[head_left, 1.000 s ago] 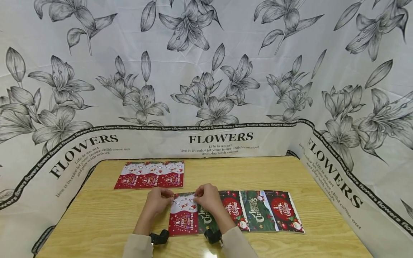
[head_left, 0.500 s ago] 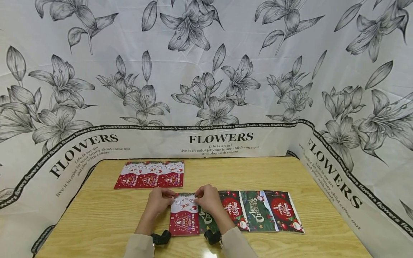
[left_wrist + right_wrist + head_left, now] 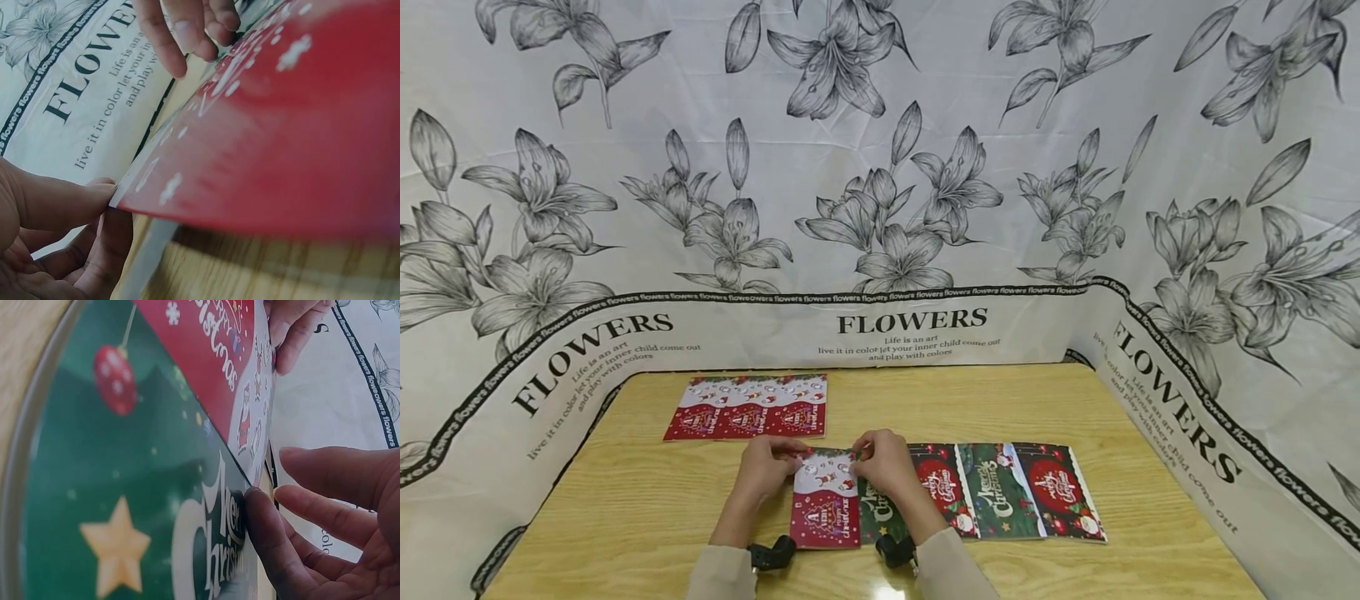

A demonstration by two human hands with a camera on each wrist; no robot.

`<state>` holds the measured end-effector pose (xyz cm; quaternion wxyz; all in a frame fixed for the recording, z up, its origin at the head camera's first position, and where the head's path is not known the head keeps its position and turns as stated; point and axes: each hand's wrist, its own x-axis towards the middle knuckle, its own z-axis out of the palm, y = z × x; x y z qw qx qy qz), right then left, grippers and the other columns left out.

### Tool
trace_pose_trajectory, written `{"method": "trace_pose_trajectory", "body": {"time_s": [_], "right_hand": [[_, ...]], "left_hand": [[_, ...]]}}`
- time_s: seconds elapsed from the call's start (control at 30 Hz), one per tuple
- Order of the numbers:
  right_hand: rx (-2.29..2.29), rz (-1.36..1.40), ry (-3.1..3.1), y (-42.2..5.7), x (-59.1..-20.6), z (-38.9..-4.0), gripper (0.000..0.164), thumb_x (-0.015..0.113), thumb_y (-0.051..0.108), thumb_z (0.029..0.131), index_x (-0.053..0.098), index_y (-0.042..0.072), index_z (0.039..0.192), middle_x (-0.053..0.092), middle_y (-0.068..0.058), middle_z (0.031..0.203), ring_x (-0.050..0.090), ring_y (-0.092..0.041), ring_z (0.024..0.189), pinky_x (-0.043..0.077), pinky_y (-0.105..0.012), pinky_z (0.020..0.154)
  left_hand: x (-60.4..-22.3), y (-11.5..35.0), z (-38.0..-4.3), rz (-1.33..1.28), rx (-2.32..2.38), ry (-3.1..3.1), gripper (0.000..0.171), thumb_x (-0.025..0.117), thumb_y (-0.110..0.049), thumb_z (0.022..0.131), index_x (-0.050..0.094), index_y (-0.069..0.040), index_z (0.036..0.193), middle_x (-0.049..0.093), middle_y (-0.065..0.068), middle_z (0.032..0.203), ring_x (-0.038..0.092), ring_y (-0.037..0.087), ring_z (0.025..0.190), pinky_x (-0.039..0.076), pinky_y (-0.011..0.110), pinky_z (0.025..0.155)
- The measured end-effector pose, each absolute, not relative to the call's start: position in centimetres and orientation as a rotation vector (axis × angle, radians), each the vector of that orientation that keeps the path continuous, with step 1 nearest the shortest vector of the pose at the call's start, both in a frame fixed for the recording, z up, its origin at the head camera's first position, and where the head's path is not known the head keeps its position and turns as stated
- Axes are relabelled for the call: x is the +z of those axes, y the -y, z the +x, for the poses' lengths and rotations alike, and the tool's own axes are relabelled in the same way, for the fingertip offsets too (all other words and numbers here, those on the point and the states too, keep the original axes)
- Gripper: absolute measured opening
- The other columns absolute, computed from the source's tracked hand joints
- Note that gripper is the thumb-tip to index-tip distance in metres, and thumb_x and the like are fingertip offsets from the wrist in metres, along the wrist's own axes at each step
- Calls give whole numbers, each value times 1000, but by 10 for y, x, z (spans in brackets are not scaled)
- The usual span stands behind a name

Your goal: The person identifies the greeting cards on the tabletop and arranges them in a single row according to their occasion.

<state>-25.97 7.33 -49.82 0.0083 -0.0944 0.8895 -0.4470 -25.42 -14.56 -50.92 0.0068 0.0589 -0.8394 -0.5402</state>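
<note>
In the head view a red-and-white Christmas booklet lies at the left end of a row, overlapping a green Christmas booklet. My left hand pinches its far left corner; the left wrist view shows thumb and fingers at a corner of the red cover. At the far right corner is my right hand. Up close, one right fingertip touches where the red-and-white booklet meets the green cover, while the other fingers are spread apart. That hand hides part of the green booklet.
Rightward the row continues with a red booklet, another green one and a dark red one. Three overlapping red-and-white booklets lie at the back left of the wooden table. A flower-print curtain surrounds the table.
Both hands keep their places at the booklet's far corners. The red-and-white booklet shifts very slightly right, then back left; the other booklets stay put.
</note>
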Motion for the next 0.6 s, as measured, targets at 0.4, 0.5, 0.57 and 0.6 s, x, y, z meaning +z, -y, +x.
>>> {"method": "trace_pose_trajectory", "body": {"time_s": [0.4,0.5,0.57,0.6], "right_hand": [[-1393,-288,-2764,-75,-499,-260,27,86,3,83,77,-3,108,64,-5,79,58,-16,70,51,-34,61],[-1404,-287,-2748,-76,-498,-260,28,86,4,84,76,-3,109,64,-5,79,58,-15,69,51,-33,61],[-1416,-295,-2734,-76,-497,-260,28,85,4,85,76,-4,111,65,-6,79,58,-16,68,51,-33,59],[-1418,-295,-2728,-77,-496,-260,29,85,4,86,75,-4,112,65,-6,79,58,-16,67,51,-33,59]], "left_hand": [[-504,153,-254,211,-1704,2607,21,71,15,87,80,0,100,75,11,101,63,21,83,52,31,71],[-503,153,-254,240,-1723,2596,22,71,14,88,80,-1,101,75,11,103,63,22,85,51,31,73],[-501,153,-254,251,-1724,2592,21,71,13,88,80,-1,101,75,12,104,63,23,88,51,32,75],[-500,154,-254,260,-1731,2585,21,71,13,89,80,-1,101,74,12,105,63,24,89,51,33,76]]}}
